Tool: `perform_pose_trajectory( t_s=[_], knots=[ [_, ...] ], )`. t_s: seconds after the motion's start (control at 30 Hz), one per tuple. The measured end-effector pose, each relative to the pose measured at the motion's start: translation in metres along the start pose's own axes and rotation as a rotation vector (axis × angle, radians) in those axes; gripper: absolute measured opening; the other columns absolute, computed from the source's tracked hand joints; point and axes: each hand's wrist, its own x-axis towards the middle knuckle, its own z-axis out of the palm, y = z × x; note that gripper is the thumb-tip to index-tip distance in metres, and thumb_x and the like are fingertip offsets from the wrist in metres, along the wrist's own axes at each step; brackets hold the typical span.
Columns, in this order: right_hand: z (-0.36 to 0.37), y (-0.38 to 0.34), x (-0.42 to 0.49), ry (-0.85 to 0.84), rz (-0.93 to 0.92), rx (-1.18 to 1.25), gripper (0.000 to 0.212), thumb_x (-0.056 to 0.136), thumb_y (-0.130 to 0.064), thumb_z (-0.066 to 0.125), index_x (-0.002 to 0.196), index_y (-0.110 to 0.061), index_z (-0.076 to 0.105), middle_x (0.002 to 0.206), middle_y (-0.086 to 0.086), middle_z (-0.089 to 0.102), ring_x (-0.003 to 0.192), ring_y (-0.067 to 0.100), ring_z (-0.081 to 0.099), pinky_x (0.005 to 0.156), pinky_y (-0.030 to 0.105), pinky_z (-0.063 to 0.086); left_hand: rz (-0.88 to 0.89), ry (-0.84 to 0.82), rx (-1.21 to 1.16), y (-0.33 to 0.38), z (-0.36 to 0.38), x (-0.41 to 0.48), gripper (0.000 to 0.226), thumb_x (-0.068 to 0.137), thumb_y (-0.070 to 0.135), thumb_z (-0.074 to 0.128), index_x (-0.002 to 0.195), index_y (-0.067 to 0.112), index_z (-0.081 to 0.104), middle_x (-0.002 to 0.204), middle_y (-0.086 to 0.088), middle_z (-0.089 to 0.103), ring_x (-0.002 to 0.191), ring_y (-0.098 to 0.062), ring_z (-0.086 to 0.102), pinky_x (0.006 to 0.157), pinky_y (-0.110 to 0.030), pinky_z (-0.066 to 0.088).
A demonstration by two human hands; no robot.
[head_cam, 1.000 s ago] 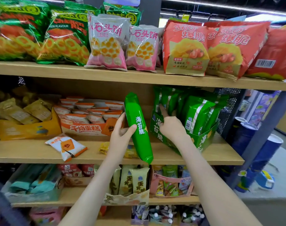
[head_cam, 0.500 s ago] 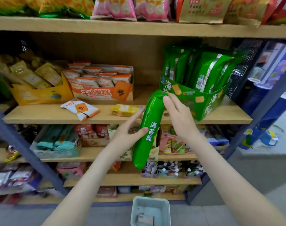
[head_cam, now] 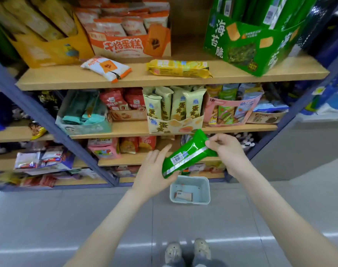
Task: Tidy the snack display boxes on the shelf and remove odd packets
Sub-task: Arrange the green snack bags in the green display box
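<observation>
Green box (head_cam: 247,43), orange box (head_cam: 129,45), yellow box (head_cam: 48,52): tops and stock cut off by top edge
Packet (head_cam: 187,155) covers left hand's (head_cam: 152,174) thumb and palm; grip there can't be told
Barcode label on packet: print too small to read
Basket (head_cam: 190,202): far left corner behind packet tip and left hand; small item inside too blurred to name
Low shelf goods (head_cam: 39,162) at left: smeared, labels unreadable
Shoes (head_cam: 173,252): heels cut by bottom edge
Both forearms run out at bottom edge
</observation>
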Motion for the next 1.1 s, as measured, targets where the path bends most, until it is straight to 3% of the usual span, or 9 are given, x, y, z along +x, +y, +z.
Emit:
perform_pose_trajectory(
  t_s=[0.1, 0.27, 0.33, 0.43, 0.57, 0.67, 0.8, 0.97, 1.1],
  knots=[
    [0.007, 0.004, -0.004, 0.025, -0.026, -0.135, 0.016, 0.090, -0.016, 0.066, 0.076, -0.021, 0.062, 0.091, 0.003, 0.068, 0.090, 0.020, 0.059, 0.082, 0.032, 0.043, -0.027, -0.003, 0.020, 0.001, 0.009, -0.017, 0.065, 0.076, 0.050, 0.052, 0.128, 0.011, 0.059, 0.093, -0.002, 0.053, 0.090, -0.022, 0.053, 0.074, -0.033, 0.048],
    [0.010, -0.003, -0.008, 0.043, -0.098, -0.070, 0.010, 0.092, -0.021, 0.063, 0.083, -0.023, 0.067, 0.087, -0.008, 0.066, 0.087, 0.013, 0.060, 0.068, 0.021, 0.043, -0.172, -0.054, -0.098, 0.009, 0.004, -0.019, 0.055, 0.085, 0.039, 0.068, 0.135, 0.020, 0.054, 0.100, 0.008, 0.045, 0.100, -0.018, 0.053, 0.078, -0.025, 0.040],
    [0.007, -0.003, -0.010, -0.098, -0.110, 0.100, 0.010, 0.093, -0.028, 0.062, 0.103, -0.027, 0.065, 0.100, -0.010, 0.067, 0.095, 0.007, 0.062, 0.077, 0.021, 0.050, -0.278, -0.029, -0.207, 0.016, -0.002, -0.014, 0.051, 0.087, 0.035, 0.070, 0.134, 0.022, 0.055, 0.108, 0.010, 0.051, 0.101, -0.011, 0.053, 0.077, -0.018, 0.038],
    [0.011, 0.006, -0.013, -0.486, -0.106, 0.098, 0.057, 0.085, -0.040, 0.065, 0.136, -0.028, 0.042, 0.135, -0.005, 0.053, 0.111, -0.001, 0.057, 0.097, 0.031, 0.050, -0.487, 0.041, -0.481, 0.027, -0.007, -0.004, 0.047, 0.089, 0.041, 0.066, 0.130, 0.022, 0.057, 0.111, 0.009, 0.063, 0.103, -0.012, 0.060, 0.074, -0.012, 0.043],
    [0.029, 0.019, -0.023, -0.768, -0.025, 0.025, 0.077, 0.078, -0.030, 0.074, 0.141, -0.037, 0.030, 0.135, -0.010, 0.052, 0.117, 0.007, 0.058, 0.094, 0.030, 0.052, -0.678, 0.172, -0.913, 0.041, -0.005, 0.010, 0.047, 0.084, 0.047, 0.068, 0.118, 0.015, 0.063, 0.110, -0.005, 0.070, 0.104, -0.026, 0.067, 0.089, -0.041, 0.054],
    [0.031, 0.023, -0.025, -0.744, 0.036, 0.165, 0.077, 0.079, -0.026, 0.076, 0.144, -0.027, 0.034, 0.129, 0.000, 0.061, 0.115, 0.018, 0.062, 0.097, 0.038, 0.051, -0.709, 0.210, -1.135, 0.049, -0.010, 0.016, 0.023, 0.095, 0.031, 0.060, 0.109, 0.013, 0.065, 0.106, -0.008, 0.073, 0.100, -0.028, 0.069, 0.084, -0.045, 0.057],
    [0.022, 0.020, -0.022, -0.725, 0.051, 0.290, 0.058, 0.079, -0.028, 0.064, 0.135, -0.026, 0.048, 0.121, -0.002, 0.067, 0.106, 0.017, 0.066, 0.079, 0.026, 0.054, -0.639, 0.136, -1.192, 0.049, -0.017, 0.016, 0.029, 0.100, 0.025, 0.051, 0.122, 0.008, 0.061, 0.111, -0.007, 0.072, 0.102, -0.022, 0.069, 0.080, -0.037, 0.059],
    [0.017, 0.023, -0.019, -0.739, 0.022, 0.310, 0.061, 0.080, -0.023, 0.065, 0.138, -0.030, 0.046, 0.129, -0.004, 0.064, 0.115, 0.017, 0.062, 0.086, 0.027, 0.052, -0.572, 0.072, -1.180, 0.052, -0.021, 0.012, 0.030, 0.102, 0.019, 0.047, 0.129, 0.009, 0.057, 0.115, -0.004, 0.071, 0.104, -0.017, 0.069, 0.081, -0.033, 0.058],
    [0.023, 0.019, -0.019, -0.668, -0.062, 0.407, 0.060, 0.083, -0.017, 0.070, 0.130, -0.047, 0.046, 0.138, -0.010, 0.054, 0.125, 0.014, 0.055, 0.094, 0.033, 0.052, -0.548, 0.058, -1.160, 0.057, -0.024, 0.011, 0.049, 0.095, 0.013, 0.059, 0.139, 0.023, 0.039, 0.123, -0.010, 0.066, 0.108, -0.020, 0.067, 0.087, -0.038, 0.058]
  ],
)
